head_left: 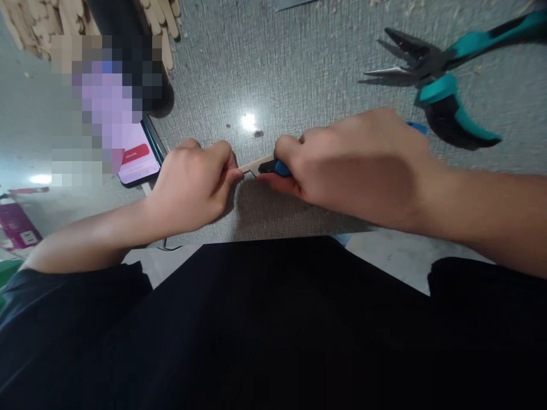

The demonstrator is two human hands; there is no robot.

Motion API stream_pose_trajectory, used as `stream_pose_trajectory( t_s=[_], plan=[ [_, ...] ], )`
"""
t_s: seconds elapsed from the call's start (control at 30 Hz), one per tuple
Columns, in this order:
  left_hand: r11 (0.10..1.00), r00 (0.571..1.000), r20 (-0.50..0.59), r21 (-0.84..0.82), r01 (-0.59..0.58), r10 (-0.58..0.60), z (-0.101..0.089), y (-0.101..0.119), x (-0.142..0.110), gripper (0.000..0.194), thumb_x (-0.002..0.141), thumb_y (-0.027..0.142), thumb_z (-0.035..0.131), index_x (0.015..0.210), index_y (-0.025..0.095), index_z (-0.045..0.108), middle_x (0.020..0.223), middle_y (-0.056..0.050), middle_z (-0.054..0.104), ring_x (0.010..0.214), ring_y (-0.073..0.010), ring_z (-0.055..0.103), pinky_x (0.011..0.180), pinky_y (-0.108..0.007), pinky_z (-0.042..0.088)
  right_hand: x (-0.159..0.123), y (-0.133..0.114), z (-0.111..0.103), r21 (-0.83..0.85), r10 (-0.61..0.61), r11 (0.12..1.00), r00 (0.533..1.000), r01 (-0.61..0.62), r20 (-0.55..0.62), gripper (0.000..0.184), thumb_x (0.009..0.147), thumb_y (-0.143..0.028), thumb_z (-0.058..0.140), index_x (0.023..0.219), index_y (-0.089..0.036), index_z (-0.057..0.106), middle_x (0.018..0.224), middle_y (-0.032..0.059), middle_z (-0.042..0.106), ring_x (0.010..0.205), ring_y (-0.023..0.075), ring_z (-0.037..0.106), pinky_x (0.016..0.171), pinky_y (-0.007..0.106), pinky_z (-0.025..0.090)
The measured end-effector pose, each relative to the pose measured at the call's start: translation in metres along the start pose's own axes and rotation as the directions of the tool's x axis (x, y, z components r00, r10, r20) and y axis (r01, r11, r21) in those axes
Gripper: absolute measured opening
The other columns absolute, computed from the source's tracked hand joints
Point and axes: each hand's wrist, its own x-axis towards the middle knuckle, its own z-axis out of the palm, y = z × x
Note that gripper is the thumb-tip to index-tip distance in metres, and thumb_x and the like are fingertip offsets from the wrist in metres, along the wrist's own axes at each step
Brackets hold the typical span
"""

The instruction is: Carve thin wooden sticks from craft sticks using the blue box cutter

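My left hand (194, 182) is closed, pinching one end of a thin wooden craft stick (265, 161) between thumb and fingers. In my right hand (354, 159) is a utility knife (281, 168) with a blue and black handle, the fist wrapped round it. Its short metal blade lies against the stick in the small gap between both hands. The right thumb and forefinger are close to the stick's other end, which they partly hide. Most of the knife's handle is covered by the fist; a bit of blue shows behind it.
Long-nose pliers (431, 68) with teal and black handles lie jaws apart at the upper right. A phone (139, 162), partly blurred, rests left of my left hand, beside a black cylinder (128, 34). Wooden sticks (43, 23) are heaped at the upper left. A purple container (19, 219) stands far left.
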Motion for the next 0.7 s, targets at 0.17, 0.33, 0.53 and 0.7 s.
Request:
stream_pose_trajectory(
  t_s=[0.17,0.33,0.53,0.7],
  plan=[
    [1.0,1.0,-0.001,0.021,0.002,-0.002,0.0003,-0.0009,0.0003,0.02,0.106,0.039,0.05,0.094,0.026,0.06,0.068,-0.003,0.057,0.07,-0.0272,0.054,0.075,-0.043,0.044,0.0005,-0.0011,-0.005,-0.009,0.021,1.0,0.999,-0.021,0.039,0.082,0.124,-0.068,0.015,0.12,-0.016,0.078,0.076,0.0115,0.072,0.068,0.0316,0.073,0.056,0.036,0.029],
    [0.998,1.0,-0.012,0.056,-0.01,0.011,0.0031,-0.0042,-0.0006,0.019,0.107,0.038,0.052,0.095,0.027,0.062,0.069,-0.003,0.058,0.074,-0.0293,0.062,0.072,-0.041,0.043,0.003,-0.0045,-0.0039,-0.011,0.014,1.0,0.998,-0.013,0.055,0.08,0.125,-0.067,0.014,0.126,-0.015,0.076,0.081,0.0127,0.075,0.069,0.0308,0.072,0.057,0.037,0.031],
    [1.0,0.999,-0.037,0.015,-0.025,0.026,0.0029,-0.0038,-0.0006,0.018,0.106,0.037,0.051,0.093,0.028,0.06,0.068,-0.003,0.058,0.072,-0.0285,0.059,0.075,-0.042,0.046,0.0056,-0.0033,-0.0025,-0.027,0.027,0.999,0.997,-0.025,0.075,0.089,0.122,-0.075,0.014,0.128,-0.013,0.079,0.082,0.015,0.075,0.073,0.033,0.073,0.062,0.037,0.032],
    [0.999,0.998,-0.056,-0.02,-0.027,0.025,0.004,-0.003,0.0001,0.016,0.101,0.037,0.053,0.089,0.028,0.056,0.066,-0.003,0.053,0.067,-0.0264,0.051,0.074,-0.043,0.044,0.0059,0.0,-0.0049,0.001,0.003,1.0,0.998,-0.003,0.067,0.084,0.122,-0.072,0.021,0.129,-0.012,0.08,0.078,0.0151,0.074,0.068,0.0325,0.07,0.059,0.037,0.03]
  ],
)
